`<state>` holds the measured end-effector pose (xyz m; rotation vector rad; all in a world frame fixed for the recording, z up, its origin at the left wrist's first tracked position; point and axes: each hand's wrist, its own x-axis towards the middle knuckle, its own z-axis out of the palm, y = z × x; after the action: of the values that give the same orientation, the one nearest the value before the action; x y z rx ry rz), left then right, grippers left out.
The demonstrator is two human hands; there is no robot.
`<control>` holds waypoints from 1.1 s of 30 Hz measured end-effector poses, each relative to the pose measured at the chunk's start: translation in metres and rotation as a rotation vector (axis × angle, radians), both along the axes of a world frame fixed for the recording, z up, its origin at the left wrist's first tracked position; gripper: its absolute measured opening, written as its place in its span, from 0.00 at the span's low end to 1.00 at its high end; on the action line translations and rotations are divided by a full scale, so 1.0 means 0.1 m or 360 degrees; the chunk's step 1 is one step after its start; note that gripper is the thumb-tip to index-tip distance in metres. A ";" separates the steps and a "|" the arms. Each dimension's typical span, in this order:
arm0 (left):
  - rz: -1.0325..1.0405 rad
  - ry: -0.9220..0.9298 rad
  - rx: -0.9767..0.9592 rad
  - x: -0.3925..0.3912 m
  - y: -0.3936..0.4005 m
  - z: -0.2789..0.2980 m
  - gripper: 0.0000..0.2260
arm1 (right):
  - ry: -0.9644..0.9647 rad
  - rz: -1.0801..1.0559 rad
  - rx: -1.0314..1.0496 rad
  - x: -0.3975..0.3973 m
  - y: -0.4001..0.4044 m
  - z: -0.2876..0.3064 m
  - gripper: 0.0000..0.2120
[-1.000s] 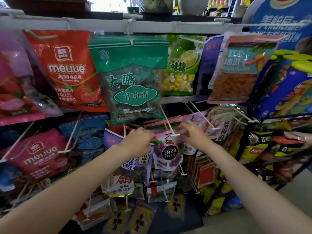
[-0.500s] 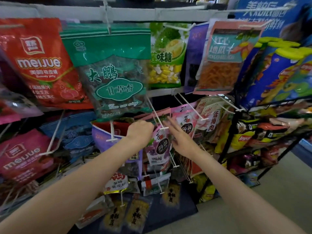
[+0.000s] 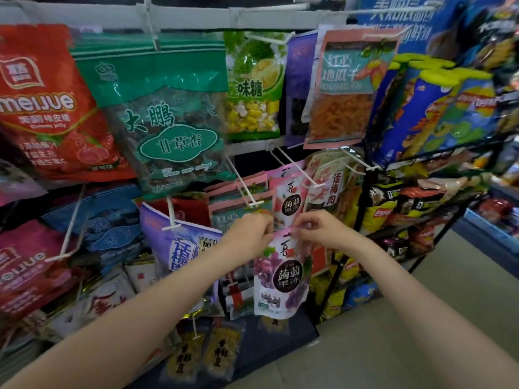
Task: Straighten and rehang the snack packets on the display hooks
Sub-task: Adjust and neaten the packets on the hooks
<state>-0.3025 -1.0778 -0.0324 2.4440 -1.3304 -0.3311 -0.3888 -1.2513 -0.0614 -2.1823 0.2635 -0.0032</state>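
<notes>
1. Display rack [image 3: 179,16]: white hook [image 3: 245,189] juts out toward the camera, tip up and slightly left of both hands.
2. Purple grape packet [image 3: 282,276]: off the hook, hanging upright, long axis vertical, below that tip.
3. Left hand [image 3: 250,234], right hand [image 3: 320,228]: each pinches a top corner; left nearer the hook.

Red meijue bag [image 3: 42,102] cut off, left edge.
</notes>
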 end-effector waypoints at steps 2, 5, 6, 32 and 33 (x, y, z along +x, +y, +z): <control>0.0096 0.0167 -0.0118 -0.06 -0.12 -0.05 0.05 | 0.0038 -0.0031 0.0136 -0.05 -0.13 0.05 0.04; 0.0282 0.0302 -0.0306 -0.07 -0.36 -0.06 0.06 | -0.0029 -0.0190 0.0051 0.03 -0.34 0.13 0.05; 0.0348 0.0328 -0.0368 -0.04 -0.46 -0.05 0.06 | -0.0070 -0.0262 0.0070 0.08 -0.41 0.16 0.02; 0.0335 -0.0517 -0.0561 0.00 -0.99 -0.16 0.18 | -0.0549 -0.0428 -0.0214 0.64 -1.00 0.44 0.16; 0.0283 -0.0595 -0.0611 -0.05 -0.97 -0.14 0.16 | -0.0623 -0.0402 -0.0253 0.64 -0.96 0.50 0.16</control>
<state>-0.3076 -1.1753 -0.0463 2.3321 -1.1640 0.4093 -0.3248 -1.3472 -0.0116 -2.2345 0.3199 -0.6042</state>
